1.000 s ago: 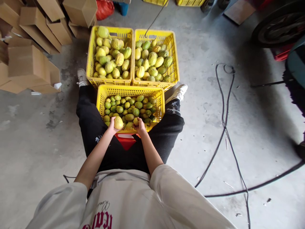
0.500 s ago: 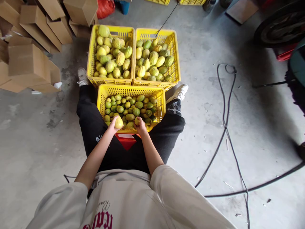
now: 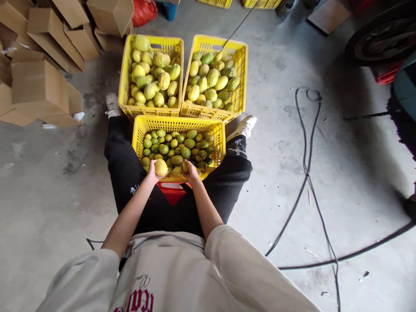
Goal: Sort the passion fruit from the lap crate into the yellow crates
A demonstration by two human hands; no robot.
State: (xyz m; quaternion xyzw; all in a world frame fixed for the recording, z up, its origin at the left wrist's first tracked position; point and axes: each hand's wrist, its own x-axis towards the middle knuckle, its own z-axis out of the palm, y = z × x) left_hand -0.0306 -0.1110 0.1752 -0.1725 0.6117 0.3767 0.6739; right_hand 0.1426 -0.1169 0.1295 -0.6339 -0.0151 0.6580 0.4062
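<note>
Over the near edge of the closest yellow crate [image 3: 179, 119], my left hand [image 3: 152, 170] is closed round a rounded yellow fruit [image 3: 161, 167], melon-like in look. To its right my right hand [image 3: 192, 172] grips another yellowish fruit [image 3: 185, 166], partly hidden by the fingers. Both fruits are held apart from each other. Beneath them the crate holds many smaller green and yellow fruits [image 3: 177, 149]. I cannot make out their exact kind.
Behind stand two more yellow crates, the left one [image 3: 121, 82] and the right one [image 3: 243, 82], with larger fruits. A thin dark rod or cord [image 3: 240, 22] reaches the right crate. Cardboard boxes [image 3: 39, 86] lie left; black cable [image 3: 305, 173] loops on the floor at right.
The back right crate has shifted slightly right and turned, and the thin rod or cord at it has moved right too. My hands have moved slightly left, still holding their fruits.
</note>
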